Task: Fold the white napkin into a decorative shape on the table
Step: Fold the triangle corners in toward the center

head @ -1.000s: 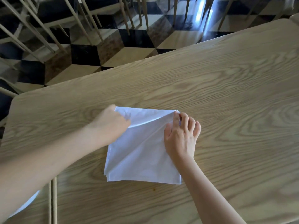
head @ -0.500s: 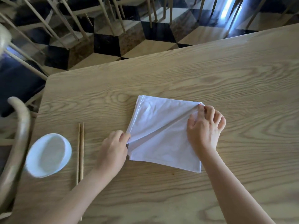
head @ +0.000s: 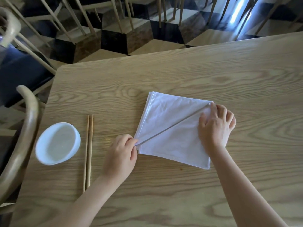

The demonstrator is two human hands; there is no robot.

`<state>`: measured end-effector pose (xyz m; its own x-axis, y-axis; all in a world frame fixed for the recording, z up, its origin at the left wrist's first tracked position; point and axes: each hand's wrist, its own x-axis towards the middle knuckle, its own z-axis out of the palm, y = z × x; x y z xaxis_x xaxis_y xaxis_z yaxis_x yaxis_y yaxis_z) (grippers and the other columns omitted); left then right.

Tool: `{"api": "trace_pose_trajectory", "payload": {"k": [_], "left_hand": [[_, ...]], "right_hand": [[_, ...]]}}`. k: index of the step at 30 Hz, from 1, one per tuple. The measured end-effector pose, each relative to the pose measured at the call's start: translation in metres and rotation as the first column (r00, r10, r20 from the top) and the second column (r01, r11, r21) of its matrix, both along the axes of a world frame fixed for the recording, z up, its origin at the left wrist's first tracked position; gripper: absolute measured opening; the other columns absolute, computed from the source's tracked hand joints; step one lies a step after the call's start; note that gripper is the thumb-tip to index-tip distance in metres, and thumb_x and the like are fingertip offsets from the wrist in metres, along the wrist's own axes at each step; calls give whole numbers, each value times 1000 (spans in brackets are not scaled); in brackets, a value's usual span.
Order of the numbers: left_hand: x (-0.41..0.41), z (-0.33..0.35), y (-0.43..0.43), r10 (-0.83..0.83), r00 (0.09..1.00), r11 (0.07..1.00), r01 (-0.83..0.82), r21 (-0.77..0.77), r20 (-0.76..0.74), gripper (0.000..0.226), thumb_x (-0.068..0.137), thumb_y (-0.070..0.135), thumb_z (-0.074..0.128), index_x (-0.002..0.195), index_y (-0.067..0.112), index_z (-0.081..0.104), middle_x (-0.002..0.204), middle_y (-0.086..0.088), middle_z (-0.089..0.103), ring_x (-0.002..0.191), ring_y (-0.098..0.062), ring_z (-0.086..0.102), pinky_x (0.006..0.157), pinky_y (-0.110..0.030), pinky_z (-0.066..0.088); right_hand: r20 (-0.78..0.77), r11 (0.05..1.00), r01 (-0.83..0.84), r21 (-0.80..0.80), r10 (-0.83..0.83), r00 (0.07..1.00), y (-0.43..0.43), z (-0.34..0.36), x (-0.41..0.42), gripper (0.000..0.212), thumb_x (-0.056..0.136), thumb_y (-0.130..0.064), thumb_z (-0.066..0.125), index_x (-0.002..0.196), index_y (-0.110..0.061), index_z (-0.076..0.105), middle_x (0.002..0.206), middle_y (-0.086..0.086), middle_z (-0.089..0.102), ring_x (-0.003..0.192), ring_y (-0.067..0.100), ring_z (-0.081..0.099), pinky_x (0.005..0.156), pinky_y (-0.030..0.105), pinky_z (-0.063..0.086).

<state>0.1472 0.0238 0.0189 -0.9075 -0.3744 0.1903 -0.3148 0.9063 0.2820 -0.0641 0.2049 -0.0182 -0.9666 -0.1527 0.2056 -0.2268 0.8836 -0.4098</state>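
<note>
The white napkin [head: 170, 126] lies as a folded square on the wooden table [head: 180, 76], with a straight diagonal crease running from its near left corner to its far right corner. My left hand [head: 121, 153] pinches the near left corner where the crease ends. Fingertips of my right hand [head: 214, 125] press down on the far right corner, at the other end of the crease. The top layer lies flat as a triangle over the lower right half.
A pair of wooden chopsticks [head: 88, 149] lies left of the napkin. Farther left stands a white bowl [head: 57, 143]. A curved wooden chair back [head: 24, 128] is at the table's left edge, with more chairs beyond the far edge.
My left hand drew the top layer's corner from the far left down to the near left corner, flattening the fold into a sharp diagonal. The view shifted, bringing the bowl and chopsticks in.
</note>
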Motion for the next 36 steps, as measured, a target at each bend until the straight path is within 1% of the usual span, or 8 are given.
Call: {"api": "trace_pose_trajectory", "payload": {"k": [4,7,11,14,20,28,33,36], "left_hand": [[-26,12,26,61,994,998,-61,5,-87,32,87,14,45,115,6,59,114,-11,64,105,-31,60,88,-44,48],[-66,4,58,6,1000,1000,-5,8,-19,45,91,23,37,131,6,49,134,-14,54,125,-29,49,106,-48,29],[-82,-29,61,95,977,994,-81,-75,192,54,87,31,33,132,5,49,139,-13,49,130,-29,43,107,-49,15],[-76,-43,55,127,965,990,-111,-83,230,59,88,37,32,136,5,42,143,-11,44,134,-26,38,109,-48,14],[-76,-41,57,177,959,984,-165,-72,220,63,95,41,14,141,1,32,149,-16,31,139,-26,27,112,-47,13],[-66,-34,49,129,942,992,-124,-38,309,76,93,52,1,141,1,29,150,-14,30,140,-22,23,111,-44,13],[-69,-5,25,126,959,984,-152,88,253,78,83,53,12,143,6,27,153,-12,23,143,-26,17,113,-49,2],[-115,9,10,-3,992,994,-12,113,129,55,89,27,30,138,3,38,147,-20,35,138,-34,28,112,-52,12]], "right_hand": [[-6,988,18,-150,-19,1000,4,9,4,47,92,-26,40,135,-9,41,132,11,53,120,33,41,110,48,23],[-121,988,-145,-60,137,983,-5,22,15,49,93,-27,35,135,-4,42,140,13,48,132,30,37,115,48,17],[86,712,-702,16,699,710,-39,24,44,61,93,-41,19,143,-9,32,152,8,30,144,22,18,117,35,1],[143,585,-796,153,784,604,-40,5,36,69,93,-55,4,146,-17,26,154,0,27,144,16,15,116,35,3],[122,671,-692,266,689,715,-11,3,-30,58,95,-44,18,145,-18,30,153,-1,30,142,15,22,116,35,7],[224,733,-590,339,546,807,7,10,-72,71,87,-52,-1,149,-20,10,158,-10,7,144,6,-2,117,36,-10],[202,945,-322,-62,328,923,28,37,-45,54,97,-33,30,143,-6,29,152,11,30,142,22,22,115,32,16],[283,951,-81,-299,169,944,43,55,-2,29,91,-10,48,119,-3,55,116,15,61,105,30,55,88,34,40]]}}
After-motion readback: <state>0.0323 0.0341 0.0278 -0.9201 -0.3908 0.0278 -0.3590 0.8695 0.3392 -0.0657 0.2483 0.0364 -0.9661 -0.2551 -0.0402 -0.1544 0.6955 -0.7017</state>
